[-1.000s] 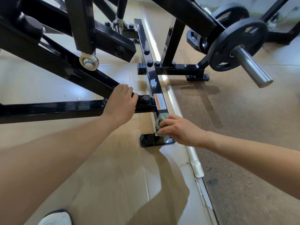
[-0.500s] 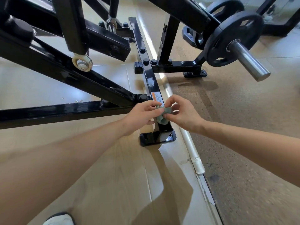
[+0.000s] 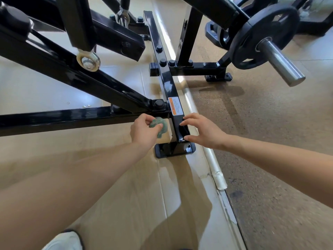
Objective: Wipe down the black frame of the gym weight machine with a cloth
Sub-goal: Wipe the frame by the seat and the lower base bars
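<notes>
From the head camera we are looking down at the black frame (image 3: pixel 167 82) of the weight machine, standing on a pale floor (image 3: pixel 126 195). Our left hand (image 3: pixel 144 131) is gripping the cloth (image 3: pixel 159 126), a green bunched wad pinched between thumb and curled fingers. The cloth is sitting just beside the left face of the long base bar, right under the joint where the cross bar is meeting it. Our right hand (image 3: pixel 203 131) is lying released, fingers straight and spread, with fingertips touching the near end of that bar, just below the orange and white warning label (image 3: pixel 175 106). The bar's foot plate (image 3: pixel 173 150) is resting between our 2 wrists. At the upper right 1 weight plate (image 3: pixel 259 33) is hanging on a steel sleeve (image 3: pixel 281 64). 1 white shoe (image 3: pixel 63 240) is showing at the bottom.
</notes>
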